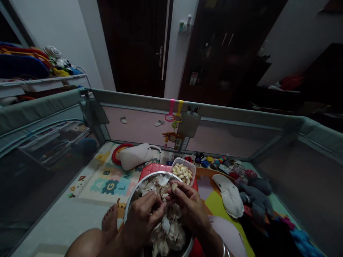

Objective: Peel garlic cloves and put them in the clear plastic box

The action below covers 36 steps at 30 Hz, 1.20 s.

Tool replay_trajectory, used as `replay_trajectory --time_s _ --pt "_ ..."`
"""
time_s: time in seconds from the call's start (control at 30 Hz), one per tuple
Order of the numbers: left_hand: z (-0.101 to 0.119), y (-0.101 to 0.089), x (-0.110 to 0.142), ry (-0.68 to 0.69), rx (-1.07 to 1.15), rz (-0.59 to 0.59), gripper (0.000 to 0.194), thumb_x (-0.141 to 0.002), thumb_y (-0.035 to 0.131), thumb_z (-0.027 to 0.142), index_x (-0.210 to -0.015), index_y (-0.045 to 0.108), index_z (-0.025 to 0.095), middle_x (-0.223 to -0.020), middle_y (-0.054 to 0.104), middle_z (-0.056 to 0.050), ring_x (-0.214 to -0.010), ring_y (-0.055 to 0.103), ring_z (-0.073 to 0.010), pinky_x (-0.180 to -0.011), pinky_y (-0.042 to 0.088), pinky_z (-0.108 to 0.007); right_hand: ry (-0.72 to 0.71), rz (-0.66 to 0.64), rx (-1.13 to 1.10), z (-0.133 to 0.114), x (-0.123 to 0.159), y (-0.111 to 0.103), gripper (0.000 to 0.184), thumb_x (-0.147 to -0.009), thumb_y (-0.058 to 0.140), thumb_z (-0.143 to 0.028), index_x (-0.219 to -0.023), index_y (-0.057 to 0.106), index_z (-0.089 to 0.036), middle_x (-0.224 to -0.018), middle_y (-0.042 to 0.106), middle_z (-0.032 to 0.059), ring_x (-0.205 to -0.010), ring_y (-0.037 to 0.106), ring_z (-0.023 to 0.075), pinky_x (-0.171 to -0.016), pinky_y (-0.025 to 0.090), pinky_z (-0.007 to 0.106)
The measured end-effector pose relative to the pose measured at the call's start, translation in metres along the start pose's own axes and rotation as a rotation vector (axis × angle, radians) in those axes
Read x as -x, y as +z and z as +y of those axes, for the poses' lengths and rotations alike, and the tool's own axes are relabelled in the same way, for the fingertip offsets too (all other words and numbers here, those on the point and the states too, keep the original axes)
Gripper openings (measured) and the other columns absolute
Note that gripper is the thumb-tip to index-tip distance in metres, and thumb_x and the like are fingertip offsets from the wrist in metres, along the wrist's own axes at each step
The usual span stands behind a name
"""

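Note:
A garlic clove (174, 187) is pinched between the thumb and fingers of my right hand (190, 204). Close beside it on the left, my left hand (148, 210) is closed with fingertips pressed together; what it grips, if anything, is too small to make out. Both hands hover over a metal bowl (128, 200) filled with whole garlic bulbs (175, 236) and loose papery skins. Just beyond my right hand, a clear plastic container (193, 165) holds many peeled pale cloves (182, 171). My left forearm hides part of the bowl's near left side.
Beneath the bowl and container is a red plastic surface (152, 167). A white cushion-like thing (134, 156) lies beyond on the patterned play mat (96, 175). Toys and a grey plush (255, 198) pile up at right. Padded playpen walls (227, 116) surround the mat.

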<state>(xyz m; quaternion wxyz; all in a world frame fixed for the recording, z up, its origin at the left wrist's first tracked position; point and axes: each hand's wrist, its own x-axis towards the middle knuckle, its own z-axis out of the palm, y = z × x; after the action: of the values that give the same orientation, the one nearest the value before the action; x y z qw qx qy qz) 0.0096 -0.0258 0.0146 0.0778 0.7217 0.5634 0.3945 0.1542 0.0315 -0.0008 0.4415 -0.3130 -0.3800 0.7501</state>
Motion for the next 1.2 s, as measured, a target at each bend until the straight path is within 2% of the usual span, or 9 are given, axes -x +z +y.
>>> replay_trajectory --time_s 0.1,0.27,0.37,0.6,0.87,1.03,1.2 --pt "-0.007 0.0 0.002 0.005 0.014 -0.008 0.013 -0.078 0.047 0.011 -0.074 0.057 0.019 -0.069 0.064 -0.001 -0.063 0.063 -0.0135 -0.058 0.05 -0.021 -0.017 -0.009 0.136 0.001 0.002 0.0 0.03 -0.073 0.065 -0.035 -0.097 0.066 -0.017 -0.075 0.068 0.0038 -0.064 0.062 0.0142 -0.059 0.048 0.024" --pt "-0.009 -0.003 0.001 0.038 0.026 0.038 0.024 -0.078 0.044 0.009 -0.094 0.059 0.018 -0.087 0.069 -0.005 -0.08 0.066 -0.0167 -0.071 0.054 -0.025 -0.188 -0.019 0.502 -0.001 0.005 0.002 0.023 -0.076 0.062 -0.034 -0.093 0.07 -0.021 -0.085 0.07 0.0052 -0.087 0.062 0.0213 -0.08 0.048 0.033" --pt "-0.006 -0.005 -0.001 0.043 0.037 0.062 0.021 -0.08 0.046 0.012 -0.095 0.06 0.018 -0.087 0.07 -0.005 -0.08 0.066 -0.0167 -0.072 0.054 -0.024 -0.294 -0.048 0.606 0.001 0.006 0.002 0.021 -0.078 0.06 -0.031 -0.095 0.069 -0.023 -0.095 0.07 0.0057 -0.087 0.063 0.0214 -0.082 0.049 0.035" --pt "-0.005 -0.005 -0.001 0.069 0.066 0.098 0.018 -0.084 0.045 0.015 -0.085 0.063 0.016 -0.081 0.071 -0.005 -0.075 0.067 -0.0157 -0.069 0.054 -0.022 -0.472 -0.039 0.846 0.009 0.009 -0.003 0.024 -0.076 0.061 -0.022 -0.099 0.067 -0.027 -0.095 0.07 0.0055 -0.09 0.063 0.0227 -0.084 0.049 0.038" --pt "-0.008 -0.004 -0.001 0.058 0.08 0.028 0.019 -0.084 0.042 0.014 -0.083 0.062 0.018 -0.078 0.07 -0.005 -0.072 0.067 -0.0157 -0.066 0.054 -0.023 -0.563 -0.049 0.93 0.012 0.011 -0.004 0.024 -0.075 0.062 -0.019 -0.097 0.068 -0.027 -0.094 0.07 0.0065 -0.087 0.064 0.023 -0.077 0.052 0.036" --pt "-0.011 0.0 0.0 0.054 0.036 0.039 0.019 -0.082 0.042 0.013 -0.077 0.059 0.017 -0.072 0.068 -0.004 -0.066 0.065 -0.015 -0.061 0.052 -0.023 -0.611 -0.074 0.926 0.009 0.012 -0.001 0.025 -0.074 0.062 -0.016 -0.096 0.068 -0.027 -0.092 0.07 0.0059 -0.082 0.065 0.0215 -0.075 0.052 0.033" --pt "-0.012 0.004 -0.002 0.029 0.008 0.037 0.019 -0.081 0.041 0.014 -0.073 0.057 0.018 -0.063 0.064 -0.002 -0.056 0.062 -0.0138 -0.055 0.05 -0.023 -0.563 -0.108 0.949 0.008 0.012 -0.001 0.033 -0.074 0.062 -0.015 -0.104 0.065 -0.026 -0.097 0.069 0.006 -0.088 0.064 0.0223 -0.078 0.05 0.032"
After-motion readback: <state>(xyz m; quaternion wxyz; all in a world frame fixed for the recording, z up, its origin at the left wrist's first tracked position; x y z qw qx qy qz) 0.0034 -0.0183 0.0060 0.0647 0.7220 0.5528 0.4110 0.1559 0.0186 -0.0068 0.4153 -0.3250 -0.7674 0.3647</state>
